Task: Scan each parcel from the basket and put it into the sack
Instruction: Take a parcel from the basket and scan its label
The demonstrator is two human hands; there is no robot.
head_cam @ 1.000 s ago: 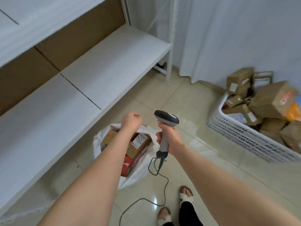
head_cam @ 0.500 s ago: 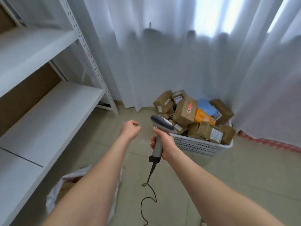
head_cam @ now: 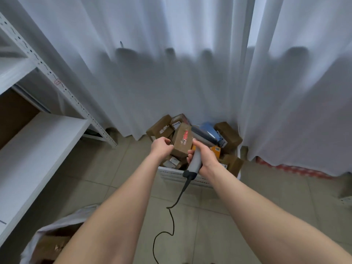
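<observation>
A white basket (head_cam: 192, 178) stands on the floor by the curtain, piled with several brown parcels. The topmost one, a brown box with a red label (head_cam: 182, 140), stands tilted in the pile. My left hand (head_cam: 161, 147) is at that box's left side, fingers loosely curled, with no finger round the box. In my right hand (head_cam: 204, 157) I grip the grey handle of the scanner (head_cam: 196, 162), whose dark head hangs over the parcels. At the lower left lies the white sack (head_cam: 57, 228), with brown parcels inside, partly hidden by my left arm.
White metal shelving (head_cam: 38, 147) runs along the left. A white curtain (head_cam: 181, 73) hangs behind the basket. The scanner's black cable (head_cam: 172, 218) trails over the tiled floor between my arms. A blue parcel (head_cam: 209, 128) and an orange one (head_cam: 216, 149) lie in the basket.
My view swung up from the sack to the basket. Both hands moved forward over the basket, and my left hand came up beside the red-labelled box.
</observation>
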